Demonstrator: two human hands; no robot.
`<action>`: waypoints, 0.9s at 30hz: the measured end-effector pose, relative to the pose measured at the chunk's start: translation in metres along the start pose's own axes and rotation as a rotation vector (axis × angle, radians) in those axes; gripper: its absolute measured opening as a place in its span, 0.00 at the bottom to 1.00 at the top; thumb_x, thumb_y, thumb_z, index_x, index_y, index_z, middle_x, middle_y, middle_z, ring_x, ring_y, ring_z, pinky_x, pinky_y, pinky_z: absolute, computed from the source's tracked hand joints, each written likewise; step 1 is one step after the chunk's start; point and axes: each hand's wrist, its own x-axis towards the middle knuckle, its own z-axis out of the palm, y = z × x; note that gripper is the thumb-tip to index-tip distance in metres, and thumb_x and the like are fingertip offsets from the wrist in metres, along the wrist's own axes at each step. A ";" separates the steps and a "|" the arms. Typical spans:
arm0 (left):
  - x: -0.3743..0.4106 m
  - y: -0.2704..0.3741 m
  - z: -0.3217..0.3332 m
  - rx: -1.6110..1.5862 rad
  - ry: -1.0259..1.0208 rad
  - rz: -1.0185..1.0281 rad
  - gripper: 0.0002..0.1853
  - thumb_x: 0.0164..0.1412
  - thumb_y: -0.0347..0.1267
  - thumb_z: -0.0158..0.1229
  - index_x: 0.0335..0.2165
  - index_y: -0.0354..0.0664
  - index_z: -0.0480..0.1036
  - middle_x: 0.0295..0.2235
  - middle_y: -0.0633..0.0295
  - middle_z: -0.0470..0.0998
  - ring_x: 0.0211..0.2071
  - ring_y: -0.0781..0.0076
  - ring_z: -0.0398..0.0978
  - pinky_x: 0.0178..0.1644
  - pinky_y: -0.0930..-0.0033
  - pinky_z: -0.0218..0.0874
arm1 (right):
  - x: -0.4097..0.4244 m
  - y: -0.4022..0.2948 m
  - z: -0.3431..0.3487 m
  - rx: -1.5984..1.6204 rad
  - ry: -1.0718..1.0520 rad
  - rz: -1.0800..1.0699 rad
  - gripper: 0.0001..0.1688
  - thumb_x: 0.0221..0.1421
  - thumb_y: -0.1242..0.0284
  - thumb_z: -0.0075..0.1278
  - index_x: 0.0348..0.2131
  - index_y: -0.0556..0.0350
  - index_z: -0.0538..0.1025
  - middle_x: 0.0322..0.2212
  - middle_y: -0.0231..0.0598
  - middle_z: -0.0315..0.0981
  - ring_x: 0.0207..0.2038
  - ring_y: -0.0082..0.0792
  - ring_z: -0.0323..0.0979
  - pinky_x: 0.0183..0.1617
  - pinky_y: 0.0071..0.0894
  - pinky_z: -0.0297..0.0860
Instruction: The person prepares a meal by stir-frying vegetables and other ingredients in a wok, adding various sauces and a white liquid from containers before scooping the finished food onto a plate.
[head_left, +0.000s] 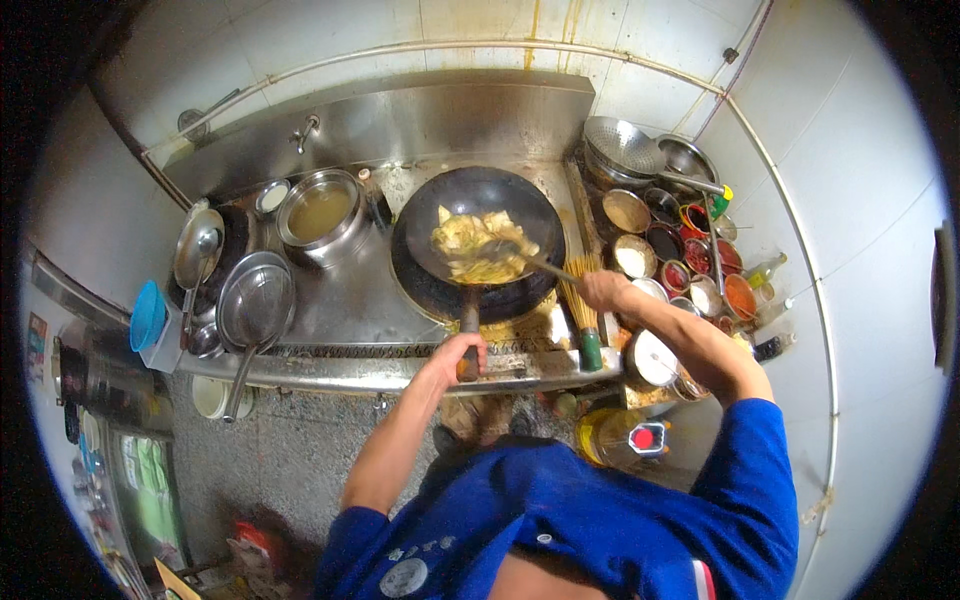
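Note:
A black wok (480, 187) with a long handle sits over the round burner opening of a steel range. My left hand (457, 358) is closed around the wok's handle (469, 319) at the range's front edge. In the wok lies a heap of yellowish food pieces (472, 234) with some green in it. My right hand (602, 291) grips the shaft of a metal cooking ladle (551, 268), whose blurred head (499, 250) rests among the food. A bamboo wok brush (583, 300) with a green handle stands just below my right hand.
At right, several seasoning bowls (634, 257) stand below a perforated strainer (622, 144). At left are a steel pot of liquid (319, 214), a wire-mesh strainer (256, 300) and blue bowls (148, 316). A dark bottle (377, 202) stands left of the wok; an oil jug (611, 439) is below the counter.

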 end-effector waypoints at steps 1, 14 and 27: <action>0.010 0.000 -0.008 -0.010 -0.017 -0.056 0.08 0.49 0.27 0.50 0.17 0.42 0.63 0.14 0.62 0.67 0.15 0.71 0.66 0.20 0.67 0.63 | 0.001 0.000 -0.003 0.059 0.010 0.070 0.15 0.52 0.69 0.43 0.33 0.63 0.75 0.30 0.53 0.74 0.31 0.44 0.75 0.35 0.36 0.72; 0.020 -0.006 0.013 0.032 0.017 -0.089 0.05 0.45 0.26 0.50 0.17 0.43 0.64 0.12 0.64 0.65 0.12 0.73 0.64 0.16 0.69 0.61 | -0.033 0.014 0.024 -0.283 0.027 -0.246 0.14 0.59 0.69 0.33 0.33 0.58 0.69 0.22 0.38 0.68 0.20 0.26 0.65 0.21 0.25 0.66; -0.052 -0.078 0.067 -0.021 0.056 0.039 0.04 0.43 0.24 0.51 0.17 0.41 0.65 0.13 0.59 0.67 0.13 0.70 0.67 0.17 0.65 0.62 | -0.043 -0.038 0.030 0.212 0.252 0.007 0.21 0.61 0.63 0.30 0.39 0.65 0.64 0.23 0.53 0.72 0.26 0.49 0.73 0.29 0.48 0.70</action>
